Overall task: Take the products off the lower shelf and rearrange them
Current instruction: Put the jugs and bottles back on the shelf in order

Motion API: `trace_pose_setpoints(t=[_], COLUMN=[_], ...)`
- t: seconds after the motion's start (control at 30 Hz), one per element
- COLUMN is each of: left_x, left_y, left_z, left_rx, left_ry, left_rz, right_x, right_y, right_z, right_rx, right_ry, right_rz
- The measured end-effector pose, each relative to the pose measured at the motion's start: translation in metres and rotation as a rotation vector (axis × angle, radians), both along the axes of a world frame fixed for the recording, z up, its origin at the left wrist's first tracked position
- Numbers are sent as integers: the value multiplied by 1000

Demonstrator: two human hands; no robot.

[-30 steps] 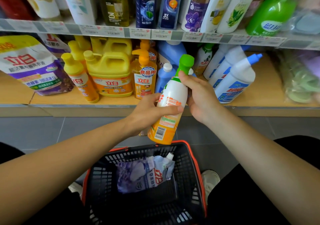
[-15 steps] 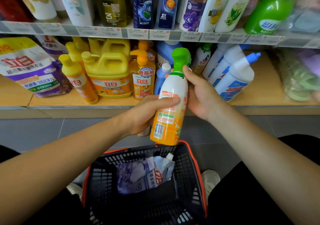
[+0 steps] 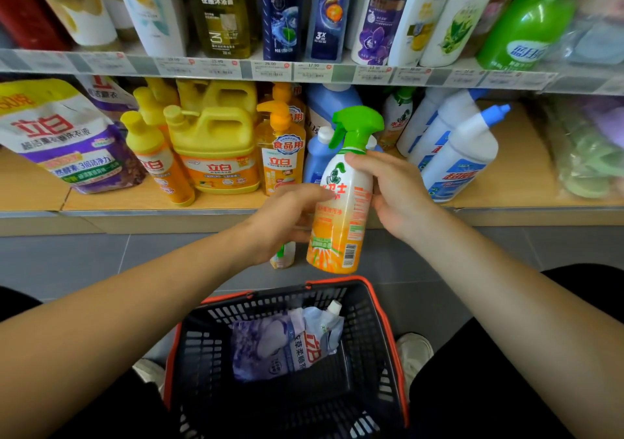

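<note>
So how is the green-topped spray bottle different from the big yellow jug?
The orange-and-white spray bottle with the green trigger top is slim; the big yellow jug with a handle is wide and squat. The spray bottle is held up by the right hand; the jug stands on the lower shelf. Both show orange on the front.

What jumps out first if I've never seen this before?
A spray bottle with a bright green trigger, held mid-air before the lower shelf: the right hand grips it below the neck, the left hand touches its label. Below sits a black, orange-rimmed basket holding a purple refill pouch.
</note>
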State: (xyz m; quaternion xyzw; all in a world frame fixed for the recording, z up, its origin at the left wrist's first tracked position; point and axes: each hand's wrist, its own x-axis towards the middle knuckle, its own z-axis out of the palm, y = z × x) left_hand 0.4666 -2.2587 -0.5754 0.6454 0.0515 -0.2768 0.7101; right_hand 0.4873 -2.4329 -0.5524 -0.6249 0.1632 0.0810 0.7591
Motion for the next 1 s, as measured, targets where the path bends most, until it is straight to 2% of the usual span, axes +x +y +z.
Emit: trace_pose_setpoints(t=[0.1,0.23,0.33,0.5,0.73,0.87,1.0], left_x=[16,34,38,33,29,27,26], left_y=[10,23,33,43,40,37,34], left_z=[9,26,33,36,41,45,47], left_rx=[39,-72,-120,-86,-147,-123,-155], left_ry=[-66,-212,-353,-457,-490,-539,-537], left_rz=[119,231,162,44,61,179,308], right_x=[4,1,-3,-11,-14,-21,-27], right_y=[-4,1,5,11,19,22,32], right_z=[0,-2,-3,-2,-9,-21,-27], right_rx=[40,32,63,97,190,-9,-212], right_ry=[-43,-108,-111,-110,-118,-103,-199], right_rz=[70,208,280,355,387,395,405])
